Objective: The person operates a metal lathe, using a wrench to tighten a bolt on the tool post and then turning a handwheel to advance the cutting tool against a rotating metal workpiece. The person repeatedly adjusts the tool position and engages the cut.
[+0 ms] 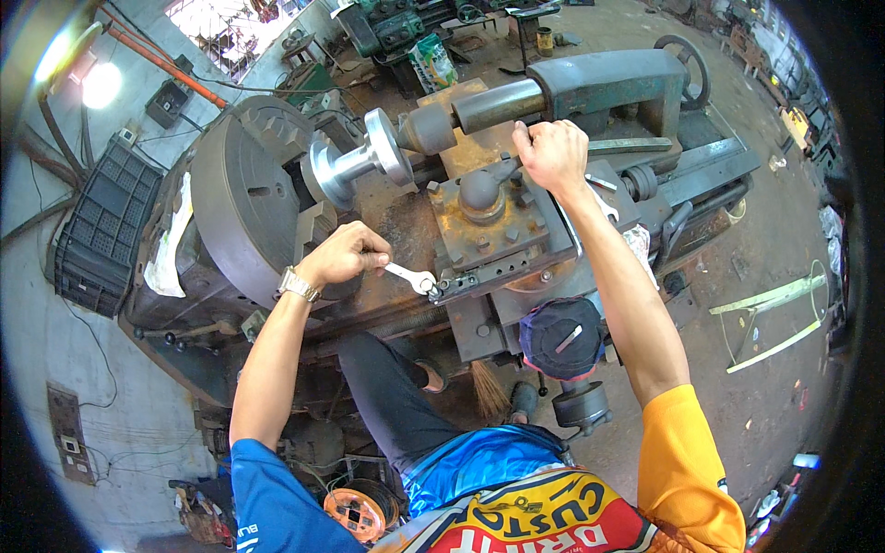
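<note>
Near and right of the square, rust-marked steel tool post with a domed top [502, 226] lies a dark fabric cap with a blue side [560, 339]. At the post's near-left corner, a silver steel wrench [406, 274] has its head at the end of a dark, bar-shaped steel tool holder [505, 270]; the left hand [348, 253] is clamped on the wrench handle. At the post's far right, the right hand [555, 155] is closed on the outer end of a dark metal lever [506, 170]. Left of the post stands a large, round grey steel chuck [241, 198]; far left, a shiny, flanged metal workpiece [352, 167]; far right, a green-and-grey metal tailstock [608, 85].
</note>
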The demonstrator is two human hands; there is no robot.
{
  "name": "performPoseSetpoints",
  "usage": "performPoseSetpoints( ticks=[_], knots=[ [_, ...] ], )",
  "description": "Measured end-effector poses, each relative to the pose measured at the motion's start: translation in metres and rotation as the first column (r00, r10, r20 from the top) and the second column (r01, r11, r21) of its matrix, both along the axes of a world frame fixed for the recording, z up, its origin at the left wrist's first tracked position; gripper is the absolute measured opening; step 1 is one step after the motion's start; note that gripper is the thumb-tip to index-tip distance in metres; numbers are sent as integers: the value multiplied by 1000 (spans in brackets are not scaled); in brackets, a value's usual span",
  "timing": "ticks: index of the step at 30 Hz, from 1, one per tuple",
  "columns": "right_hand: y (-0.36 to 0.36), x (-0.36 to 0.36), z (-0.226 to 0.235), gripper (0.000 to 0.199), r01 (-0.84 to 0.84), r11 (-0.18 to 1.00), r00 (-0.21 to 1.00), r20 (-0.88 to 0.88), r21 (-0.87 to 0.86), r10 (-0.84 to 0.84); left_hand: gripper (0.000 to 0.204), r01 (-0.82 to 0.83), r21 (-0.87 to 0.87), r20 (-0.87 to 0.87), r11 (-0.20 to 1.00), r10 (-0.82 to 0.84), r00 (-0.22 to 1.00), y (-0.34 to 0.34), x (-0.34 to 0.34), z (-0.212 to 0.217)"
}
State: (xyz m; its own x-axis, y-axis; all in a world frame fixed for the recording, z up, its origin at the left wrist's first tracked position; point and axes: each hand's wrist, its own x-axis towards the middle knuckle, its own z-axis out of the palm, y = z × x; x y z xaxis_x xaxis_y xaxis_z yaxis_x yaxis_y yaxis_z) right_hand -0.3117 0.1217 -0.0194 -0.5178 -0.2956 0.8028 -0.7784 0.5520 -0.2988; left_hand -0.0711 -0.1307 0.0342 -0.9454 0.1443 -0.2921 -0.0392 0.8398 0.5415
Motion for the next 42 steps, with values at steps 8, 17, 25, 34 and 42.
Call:
performPoseSetpoints(
  ticks=[8, 17, 25, 34, 42],
  knots=[
    [1, -1, -1, 45, -23, 1000, 1000, 16, -4, 23, 22, -127, -52, -86, 991, 122, 989, 15, 19, 0],
    [1, -4, -2, 43, -31, 999, 999, -33, -42, 30, 22, -171, -126, -206, 977, 143, 968, 27, 28, -3],
    [-1, -3, -3, 45, 16, 1000, 1000, 16, -24, -16, 32, -578, -92, -212, 811, 551, 807, 81, 92, -19],
    [-4, 4, 3, 40, 101, 994, 988, 111, 36, -104, 18, -803, 597, 566, -8, 714, 413, 181, 111, -18],
    [-6, 5, 4, 39, 114, 992, 984, 128, 53, -120, 21, -333, 766, 640, -549, 693, 331, 271, 47, -39]
  ],
)
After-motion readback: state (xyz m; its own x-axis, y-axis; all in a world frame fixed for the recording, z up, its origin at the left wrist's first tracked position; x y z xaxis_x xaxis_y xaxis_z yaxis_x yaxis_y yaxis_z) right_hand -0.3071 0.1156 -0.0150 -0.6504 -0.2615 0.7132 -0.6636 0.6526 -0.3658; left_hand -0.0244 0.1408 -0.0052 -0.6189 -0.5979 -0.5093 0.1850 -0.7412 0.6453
